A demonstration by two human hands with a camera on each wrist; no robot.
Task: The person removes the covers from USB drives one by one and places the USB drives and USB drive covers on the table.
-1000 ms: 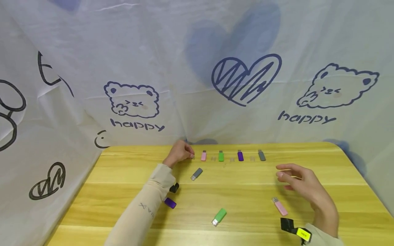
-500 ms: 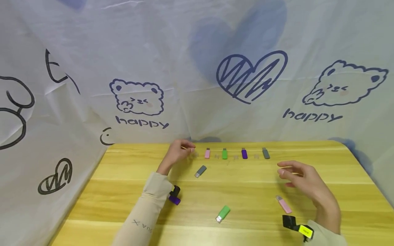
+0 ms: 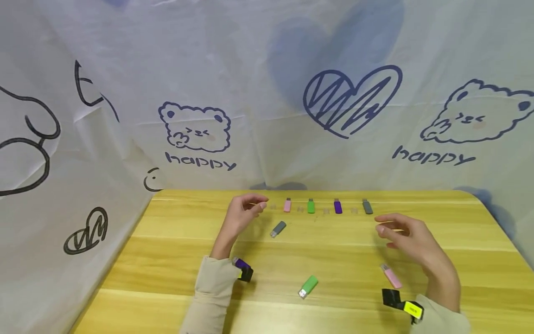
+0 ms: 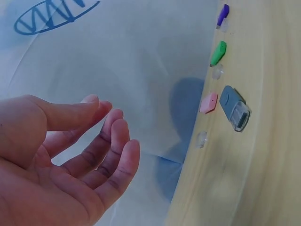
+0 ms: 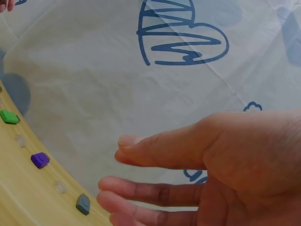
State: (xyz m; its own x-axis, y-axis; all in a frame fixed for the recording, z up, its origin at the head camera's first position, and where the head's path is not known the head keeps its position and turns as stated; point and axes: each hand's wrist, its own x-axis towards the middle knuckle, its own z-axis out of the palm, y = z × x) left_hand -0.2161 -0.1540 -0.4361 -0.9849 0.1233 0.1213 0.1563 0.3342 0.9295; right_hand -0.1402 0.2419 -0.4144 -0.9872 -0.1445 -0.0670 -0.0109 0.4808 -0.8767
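My left hand (image 3: 244, 213) hovers over the back left of the table, fingers loosely bent and nothing in them. Just right of its fingertips lies a small clear cap (image 4: 201, 140). A row runs along the back edge: a pink USB stick (image 3: 287, 205), a green one, a purple USB stick (image 3: 338, 206) and a grey USB stick (image 3: 367, 207), with clear caps between them. In front of the row lies another grey USB stick (image 3: 278, 229), its clear cap on in the left wrist view. My right hand (image 3: 417, 241) hangs relaxed and holds nothing, above another pink USB stick (image 3: 391, 276).
Another green USB stick (image 3: 308, 286) lies at the front middle of the wooden table (image 3: 167, 260). Another purple USB stick (image 3: 241, 263) is partly hidden by the left wrist's black strap. A printed cloth (image 3: 258, 116) hangs right behind the table's back edge.
My left hand has let go of the clear cap at the left end of the row, lifted and drawn back a little. The right hand stays nearly still. The head view has shifted slightly.
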